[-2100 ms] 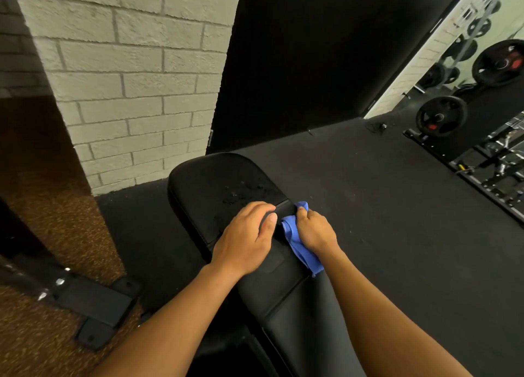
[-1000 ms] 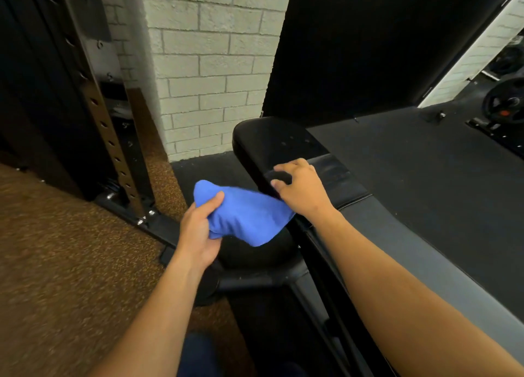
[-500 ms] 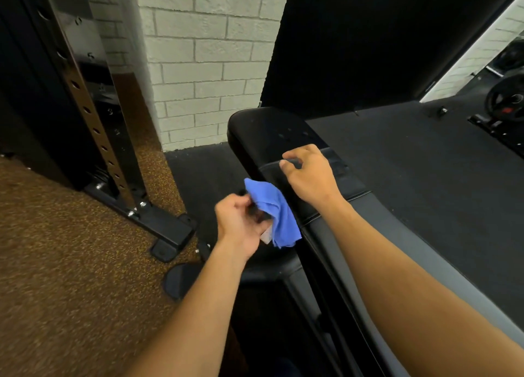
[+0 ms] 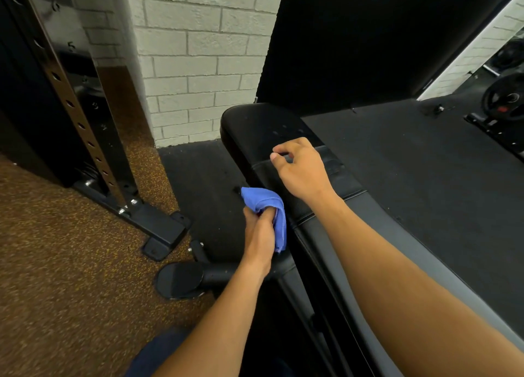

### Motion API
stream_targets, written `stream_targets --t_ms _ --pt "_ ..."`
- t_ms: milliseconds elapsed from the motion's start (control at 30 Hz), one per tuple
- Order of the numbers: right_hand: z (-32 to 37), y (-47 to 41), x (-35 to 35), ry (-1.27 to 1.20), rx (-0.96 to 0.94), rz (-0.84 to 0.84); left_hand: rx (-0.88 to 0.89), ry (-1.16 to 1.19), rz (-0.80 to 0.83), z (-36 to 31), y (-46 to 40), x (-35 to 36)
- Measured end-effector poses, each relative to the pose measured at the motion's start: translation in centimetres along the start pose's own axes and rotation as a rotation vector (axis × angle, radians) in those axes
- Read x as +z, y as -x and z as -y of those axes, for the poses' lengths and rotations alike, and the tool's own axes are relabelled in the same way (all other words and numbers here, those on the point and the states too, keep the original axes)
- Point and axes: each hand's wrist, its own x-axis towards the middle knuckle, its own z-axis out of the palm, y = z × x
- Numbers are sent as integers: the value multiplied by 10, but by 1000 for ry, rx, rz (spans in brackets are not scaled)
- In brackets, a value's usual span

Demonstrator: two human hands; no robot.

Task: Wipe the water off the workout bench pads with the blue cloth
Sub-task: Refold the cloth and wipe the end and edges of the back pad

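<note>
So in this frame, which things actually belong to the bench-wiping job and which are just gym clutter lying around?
Part of the job:
- blue cloth, bunched in the left hand
- bench pad, droplets on it
- right hand, over the pad, fingers loosely curled

Just around:
- rack upright
- weight plate
- brick wall

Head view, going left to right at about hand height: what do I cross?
Rack upright → rack foot plate → blue cloth bunched in the left hand → right hand over the bench pad → weight plate.
</note>
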Motion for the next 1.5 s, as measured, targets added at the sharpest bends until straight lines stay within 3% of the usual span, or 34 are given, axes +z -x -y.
stream_targets --t_ms 100,200,367,600,767,900,1167,1500 --pt "-6 2 -3 -6 19 4 -72 254 37 5 -6 7" --pt "-10 2 -1 -14 35 12 -51 180 74 6 -15 17" --pt "-10 -5 4 -49 45 -11 97 -16 -15 -1 -23 40" --pt "-15 -13 1 -89 87 -52 -47 -33 -188 -18 -49 41" --pt "-18 -10 -7 -94 114 -73 -233 171 -213 -37 -76 35" --pt "-20 -1 -14 -94 122 -66 -224 109 -210 -57 -81 31" --pt "-13 -3 -12 -110 112 -38 -215 25 -133 -9 -22 33" --pt "-12 -11 25 -6 9 63 -210 217 -75 -1 -45 35"
